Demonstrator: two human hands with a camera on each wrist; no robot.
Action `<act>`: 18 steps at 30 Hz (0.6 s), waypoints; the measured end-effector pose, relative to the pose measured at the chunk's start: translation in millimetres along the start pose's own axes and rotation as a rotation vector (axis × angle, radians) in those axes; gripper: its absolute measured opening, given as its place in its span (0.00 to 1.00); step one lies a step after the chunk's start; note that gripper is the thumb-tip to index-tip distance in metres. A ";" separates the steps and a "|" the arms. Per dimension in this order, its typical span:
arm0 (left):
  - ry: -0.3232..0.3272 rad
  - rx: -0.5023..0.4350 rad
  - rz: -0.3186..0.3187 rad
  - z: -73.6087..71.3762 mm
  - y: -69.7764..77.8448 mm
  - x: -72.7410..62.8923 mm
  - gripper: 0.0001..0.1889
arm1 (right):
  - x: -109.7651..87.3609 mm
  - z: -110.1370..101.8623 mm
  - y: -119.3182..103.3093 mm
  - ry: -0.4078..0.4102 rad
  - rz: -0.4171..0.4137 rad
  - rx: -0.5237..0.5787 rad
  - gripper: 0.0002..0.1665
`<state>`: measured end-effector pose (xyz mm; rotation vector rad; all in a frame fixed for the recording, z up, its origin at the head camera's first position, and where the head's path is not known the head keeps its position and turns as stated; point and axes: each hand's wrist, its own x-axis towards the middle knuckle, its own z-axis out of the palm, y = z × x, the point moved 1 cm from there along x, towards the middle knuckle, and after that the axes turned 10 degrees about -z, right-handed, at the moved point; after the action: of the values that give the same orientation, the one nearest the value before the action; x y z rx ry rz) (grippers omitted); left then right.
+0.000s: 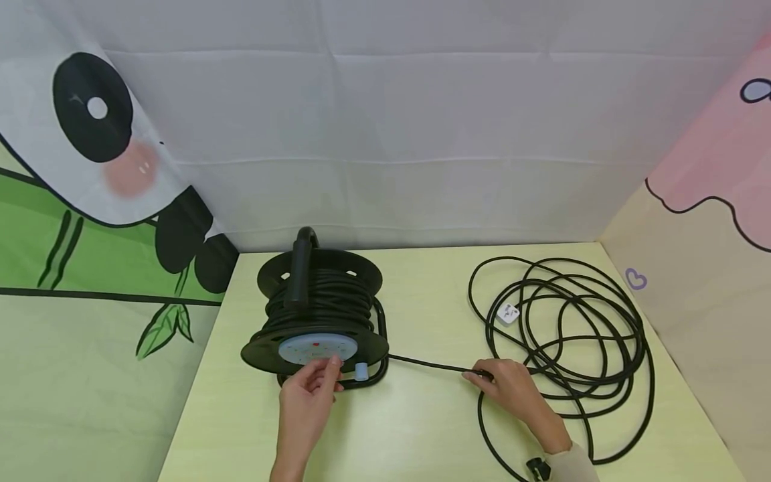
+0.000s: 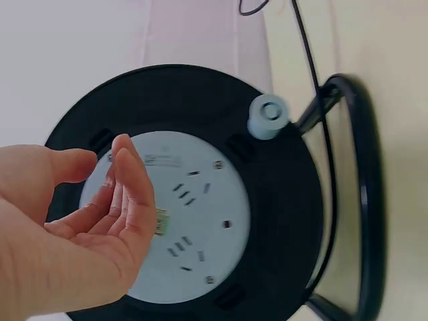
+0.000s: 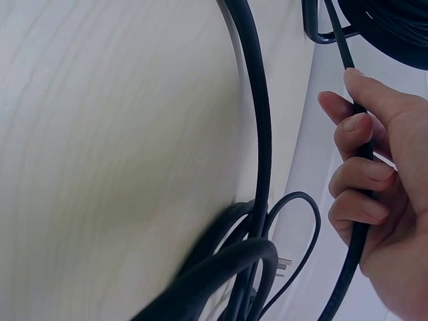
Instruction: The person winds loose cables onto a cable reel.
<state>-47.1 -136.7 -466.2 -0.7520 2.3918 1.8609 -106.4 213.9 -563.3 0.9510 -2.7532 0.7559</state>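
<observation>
A black cable reel (image 1: pixel 375 347) stands at the left of the table, black cable wound between its flanges. Its front carries a pale blue socket plate (image 1: pixel 295 349) and a winding knob (image 2: pixel 269 115). In front of the plate is my left hand (image 1: pixel 305 405), its fingers loosely bent; the left wrist view shows a gap between thumb and fingers, with nothing held and the knob apart from it. My right hand (image 1: pixel 512 390) grips the cable (image 1: pixel 430 364) that runs from the reel, fingers curled round it in the right wrist view.
Loose loops of cable (image 1: pixel 640 335) lie over the table's right side, with a white plug (image 1: pixel 508 313) among them. The reel's black carrying handle (image 1: pixel 297 281) rises above the drum. White cloth (image 1: pixel 421 134) hangs behind the pale table (image 1: pixel 421 435).
</observation>
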 end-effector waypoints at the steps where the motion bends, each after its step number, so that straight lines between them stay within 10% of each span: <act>1: -0.004 0.006 -0.002 1.4 -2.8 1.1 0.15 | -0.2 -0.1 0.1 0.000 0.002 0.001 0.10; 18: -0.035 0.127 -0.048 22.7 -48.2 14.1 0.16 | -0.8 -1.3 0.9 0.016 -0.010 0.023 0.10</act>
<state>-47.4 -129.4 -520.9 -0.7521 2.4202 1.6725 -106.4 215.6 -562.7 0.9577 -2.7302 0.7922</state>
